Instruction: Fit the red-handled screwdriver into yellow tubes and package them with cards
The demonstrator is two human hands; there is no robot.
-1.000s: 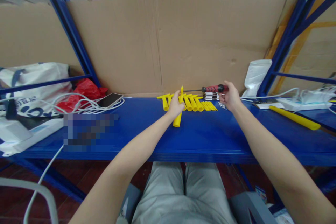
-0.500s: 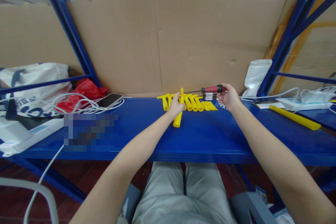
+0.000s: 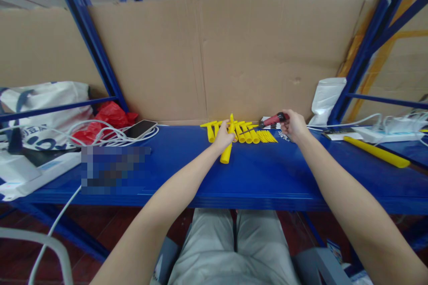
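Observation:
My left hand [image 3: 224,137] is closed around a yellow plastic tube with a flat piece at its far end [image 3: 226,155]. My right hand [image 3: 294,125] grips the end of a screwdriver with a red and black handle [image 3: 272,120]. Its shaft points left and slightly down, toward the yellow parts. Several similar yellow tubes [image 3: 248,137] lie in a row behind and beside my left hand. To their right are thin yellow pieces [image 3: 266,136]. A small heap of metal screws or similar hardware [image 3: 282,135] lies below my right hand.
Blue shelf table [image 3: 167,160] with a cardboard wall [image 3: 267,53] behind. At left are a phone [image 3: 142,129], white cables, a red bag [image 3: 112,116] and a power strip [image 3: 50,169]. At right are a long yellow piece [image 3: 376,152] and a white pouch [image 3: 327,98].
The screwdriver has tilted, its tip swinging downward from near level behind the tubes to over them. My right hand has shifted slightly right. The left hand keeps its hold on the yellow tube.

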